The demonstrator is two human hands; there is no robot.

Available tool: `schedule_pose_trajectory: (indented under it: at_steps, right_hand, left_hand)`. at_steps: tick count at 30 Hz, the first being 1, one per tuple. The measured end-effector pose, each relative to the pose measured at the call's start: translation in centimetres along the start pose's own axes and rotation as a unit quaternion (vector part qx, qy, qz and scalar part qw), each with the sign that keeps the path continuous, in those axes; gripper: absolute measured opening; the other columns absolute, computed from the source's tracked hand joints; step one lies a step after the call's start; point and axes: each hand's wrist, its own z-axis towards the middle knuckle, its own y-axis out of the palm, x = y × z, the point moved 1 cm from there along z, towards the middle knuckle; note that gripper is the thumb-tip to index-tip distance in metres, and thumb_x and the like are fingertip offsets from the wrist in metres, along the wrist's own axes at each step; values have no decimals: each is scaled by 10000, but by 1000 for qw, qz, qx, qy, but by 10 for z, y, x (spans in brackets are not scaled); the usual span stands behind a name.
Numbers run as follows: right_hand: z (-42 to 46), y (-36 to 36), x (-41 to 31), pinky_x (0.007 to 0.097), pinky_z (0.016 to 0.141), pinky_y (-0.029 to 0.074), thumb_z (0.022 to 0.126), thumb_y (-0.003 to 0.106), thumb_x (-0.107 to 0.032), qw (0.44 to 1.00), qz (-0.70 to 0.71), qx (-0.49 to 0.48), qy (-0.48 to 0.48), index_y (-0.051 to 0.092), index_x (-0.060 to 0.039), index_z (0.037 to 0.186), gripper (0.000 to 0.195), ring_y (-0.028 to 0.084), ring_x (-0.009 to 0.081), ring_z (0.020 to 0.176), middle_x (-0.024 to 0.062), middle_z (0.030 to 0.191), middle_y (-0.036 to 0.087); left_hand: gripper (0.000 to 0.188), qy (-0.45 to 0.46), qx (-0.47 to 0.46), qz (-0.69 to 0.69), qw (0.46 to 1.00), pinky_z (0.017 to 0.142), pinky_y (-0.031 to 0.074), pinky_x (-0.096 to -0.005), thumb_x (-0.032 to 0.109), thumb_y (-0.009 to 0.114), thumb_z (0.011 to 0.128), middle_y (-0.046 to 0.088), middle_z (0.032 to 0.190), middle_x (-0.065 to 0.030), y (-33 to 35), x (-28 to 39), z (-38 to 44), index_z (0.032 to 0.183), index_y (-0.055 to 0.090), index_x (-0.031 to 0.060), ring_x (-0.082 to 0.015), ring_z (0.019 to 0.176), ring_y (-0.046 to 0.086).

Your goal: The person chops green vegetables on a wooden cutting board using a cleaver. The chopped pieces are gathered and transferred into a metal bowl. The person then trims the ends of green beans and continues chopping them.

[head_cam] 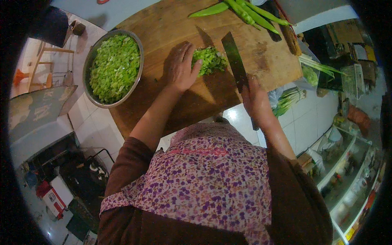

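My right hand (256, 99) is closed round the handle of a long knife (234, 58), its dark blade pointing away from me over the wooden cutting board (153, 33). Left of the blade lies a small pile of chopped green peppers or similar greens (211, 61). My left hand (183, 69) rests at the left side of that pile, thumb and fingers apart, gripping nothing that shows. A round metal bowl (141, 70) heaped with chopped pale-green vegetable (114, 69) stands at the board's left edge. Several long green peppers (242, 12) lie at the board's far right.
Past the board's right edge, green onions (321, 65) and a bunch of scallions (289, 99) lie with plastic bags. A glass-sided case (346, 174) stands at the lower right. At the left are a wooden stool or chair (41, 65) and a dark appliance or cart (79, 174).
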Motion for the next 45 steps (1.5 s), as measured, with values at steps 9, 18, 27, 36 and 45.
schedule_pose_trajectory:
  at_steps: [9, 18, 27, 36, 45]
  right_hand:
    - [20, 6, -2, 499, 688, 476, 859, 474, -44, 989, -79, -108, 56, 446, 18, 1041, 194, 591, 469, 831, 297, 886, 598]
    - [31, 30, 5, 539, 619, 471, 830, 484, -25, 983, -149, -103, 24, 405, 29, 1014, 208, 599, 465, 691, 281, 746, 606]
    - [22, -4, 37, 508, 563, 475, 856, 511, -43, 970, -238, -5, 37, 439, -15, 1088, 245, 608, 429, 694, 230, 748, 618]
    - [33, 48, -13, 479, 587, 509, 804, 517, -27, 969, -238, -64, -16, 477, -28, 1043, 242, 634, 400, 722, 207, 776, 620]
    - [27, 14, 46, 385, 554, 472, 879, 513, -102, 998, 25, 1, 61, 537, -28, 1025, 165, 583, 291, 605, 164, 671, 572]
  left_hand:
    - [468, 19, 32, -69, 997, 1001, 374, -475, 251, 573, 874, 516, 1276, -227, 4, -3, -1, 1260, 492, -1, -422, 1150, 492]
    - [511, 10, 117, 10, 993, 1076, 260, -520, 278, 574, 874, 433, 1360, -250, 8, -5, -3, 1278, 472, -17, -424, 1279, 370]
    - [502, -34, 22, 80, 996, 1090, 275, -477, 310, 542, 897, 446, 1368, -212, 1, -2, 4, 1288, 474, 2, -376, 1284, 388]
    - [408, -45, 59, -48, 996, 1061, 311, -478, 198, 546, 890, 436, 1370, -210, 4, -8, -5, 1248, 501, 8, -389, 1230, 434]
    - [434, -69, 42, 54, 995, 1083, 293, -463, 291, 494, 921, 489, 1333, -210, -1, -6, 9, 1242, 532, 2, -364, 1274, 408]
